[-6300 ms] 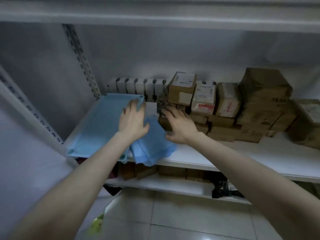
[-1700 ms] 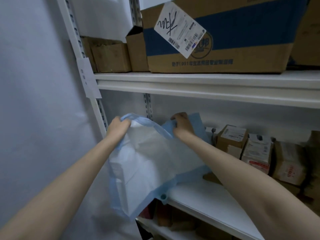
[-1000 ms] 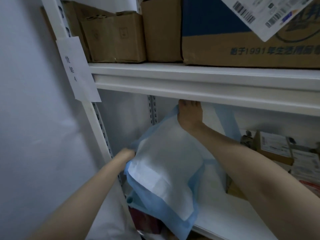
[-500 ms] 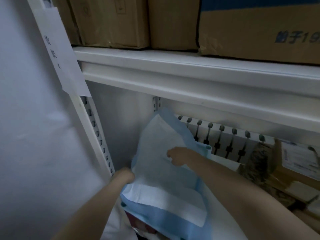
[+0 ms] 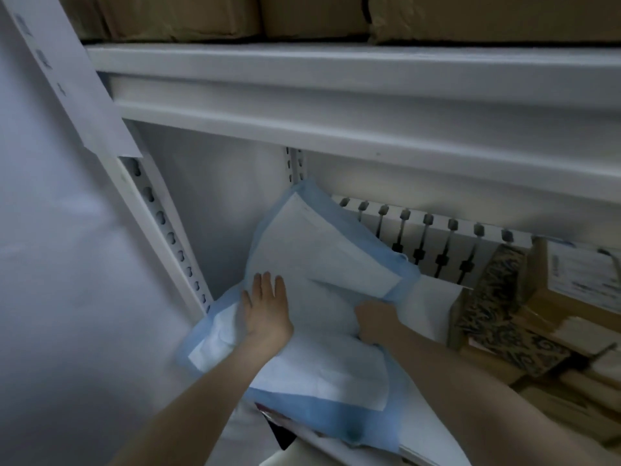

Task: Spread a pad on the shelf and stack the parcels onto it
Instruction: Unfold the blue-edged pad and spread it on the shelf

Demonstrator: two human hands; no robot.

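Observation:
A white pad with a blue border (image 5: 322,264) lies rumpled at the left end of the white shelf (image 5: 433,297), its far part leaning up against the back wall and its near edge hanging over the shelf front. My left hand (image 5: 267,309) presses flat on the pad with straight fingers. My right hand (image 5: 378,322) grips a fold of the pad near its blue right edge. Brown cardboard parcels (image 5: 571,297) sit stacked at the right of the same shelf, one with a dark patterned wrap (image 5: 494,297).
A white shelf beam (image 5: 369,105) runs overhead with large cardboard boxes (image 5: 188,15) on it. A slotted upright (image 5: 161,223) with a paper label (image 5: 74,82) stands at the left. A white slotted rack (image 5: 433,243) lines the back wall.
My left hand has gone from gripping the pad's left edge to pressing flat on it. My right hand has dropped lower and to the right, holding a fold. The pad lies lower on the shelf.

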